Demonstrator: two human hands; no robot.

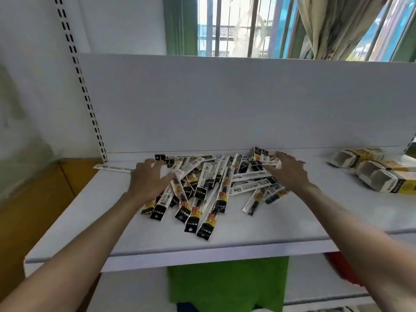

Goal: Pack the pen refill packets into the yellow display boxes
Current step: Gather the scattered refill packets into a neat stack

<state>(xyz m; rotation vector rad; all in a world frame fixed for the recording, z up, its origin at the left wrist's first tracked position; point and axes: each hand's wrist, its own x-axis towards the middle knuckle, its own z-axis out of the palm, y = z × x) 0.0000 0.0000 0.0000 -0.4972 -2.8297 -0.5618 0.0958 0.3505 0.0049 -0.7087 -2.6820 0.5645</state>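
A loose pile of long, narrow pen refill packets (209, 185), white and black with orange print, lies spread across the middle of the white shelf (292, 221). My left hand (149, 180) rests on the pile's left edge with fingers spread and nearly straight. My right hand (290, 171) lies on the pile's right rear part, fingers extended over the packets. Neither hand grips a packet. Several yellow display boxes (378, 174) lie on their sides at the shelf's far right, their open ends facing left. One stray packet (112, 168) lies apart at the rear left.
A white back panel (225, 104) rises behind the shelf, with a slotted upright (87, 93) at the left. A brown cardboard box (33, 199) stands left of the shelf. Green cloth (225, 282) and red cloth (342, 269) sit on the lower shelf.
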